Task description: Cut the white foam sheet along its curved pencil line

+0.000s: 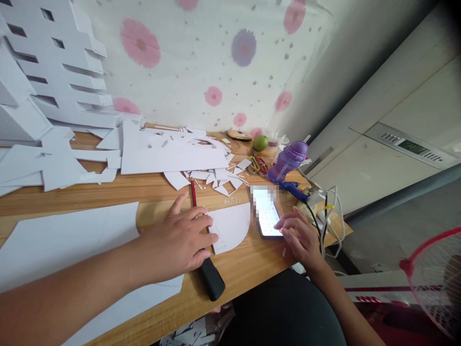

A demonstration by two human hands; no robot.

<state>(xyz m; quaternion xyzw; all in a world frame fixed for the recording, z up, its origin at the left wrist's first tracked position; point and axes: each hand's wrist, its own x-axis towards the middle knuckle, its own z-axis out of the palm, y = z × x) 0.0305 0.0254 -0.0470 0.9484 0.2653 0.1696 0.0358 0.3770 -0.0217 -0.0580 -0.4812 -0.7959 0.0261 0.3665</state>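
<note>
My left hand (187, 235) lies with its fingers spread over the left edge of a white board piece (232, 226) with one rounded side and faint markings. A black handle (212, 281) sticks out below this palm; the rest of that tool is hidden. Above the hand, a red and black pencil (193, 192) shows in part. My right hand (298, 233) has its fingers loosely bent and apart, with a fingertip at the lower screen of a phone (268, 216). The phone lies on the table, its lit screen partly blurred out. A large white sheet (72, 240) lies under my left forearm.
White offcuts (176, 156) cover the table's (154, 185) back. A cut-out white structure (54, 62) stands at the left. Scissors (257, 164), a green fruit (260, 142), a purple bottle (288, 161), a blue tool (295, 190) and cables (334, 221) are at the right. A fan (437, 278) stands beyond.
</note>
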